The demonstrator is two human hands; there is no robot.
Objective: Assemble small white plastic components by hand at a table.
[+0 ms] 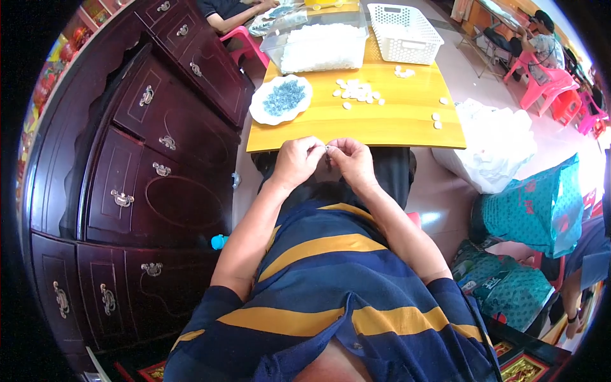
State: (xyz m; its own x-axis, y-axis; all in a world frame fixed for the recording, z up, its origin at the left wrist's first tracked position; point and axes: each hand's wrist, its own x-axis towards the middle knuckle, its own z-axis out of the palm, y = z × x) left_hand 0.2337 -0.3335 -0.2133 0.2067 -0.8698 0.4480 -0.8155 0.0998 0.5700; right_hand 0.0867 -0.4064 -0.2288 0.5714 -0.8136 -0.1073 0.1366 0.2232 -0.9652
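Just off the near edge of the yellow wooden table, my left hand and my right hand meet, fingertips pinched close together. Between them is something small, with a whitish speck showing; its kind is too small to tell. Left of centre on the table, a white scalloped plate holds a heap of small translucent blue-grey pieces. Several small white round pieces lie loose beyond my right hand, with a few more near the right edge.
A clear plastic bin full of white pieces and a white perforated basket stand at the table's far end. Dark wooden cabinets line the left. White and teal bags sit at right. Other people sit farther off, near pink chairs.
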